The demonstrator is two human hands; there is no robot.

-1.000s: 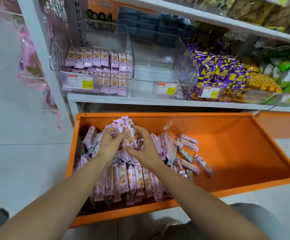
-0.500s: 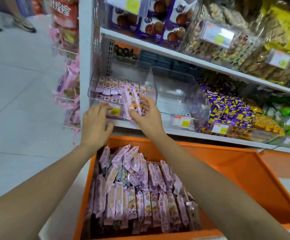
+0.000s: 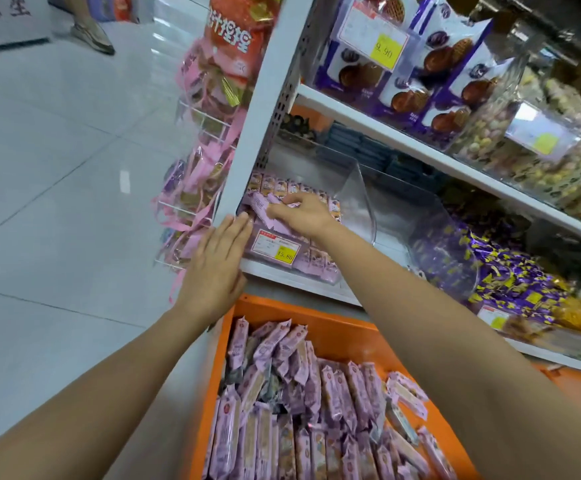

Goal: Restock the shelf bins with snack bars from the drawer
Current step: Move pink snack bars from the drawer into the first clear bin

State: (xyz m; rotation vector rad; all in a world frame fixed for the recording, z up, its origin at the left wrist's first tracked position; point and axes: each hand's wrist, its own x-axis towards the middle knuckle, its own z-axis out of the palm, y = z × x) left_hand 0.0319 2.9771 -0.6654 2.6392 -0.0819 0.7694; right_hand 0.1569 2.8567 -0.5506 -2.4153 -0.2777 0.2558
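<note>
Pink-wrapped snack bars fill the left part of the open orange drawer below the shelf. Above it stands a clear shelf bin with rows of the same bars and a price label on its front. My right hand reaches into this bin and holds a few tilted bars between thumb and fingers, on top of the rows. With its fingers straight, my left hand lies flat against the bin's front left corner, beside the white shelf post.
A second clear bin stands to the right, then a bin of purple-wrapped candies. The white shelf board overhead carries boxed cookies. Pink packets hang on a wire rack left of the post. Grey floor tiles spread to the left.
Both hands rose from the drawer to the shelf bin with a handful of bars. My right hand has gone deeper into the bin; my left hand has flattened against its front.
</note>
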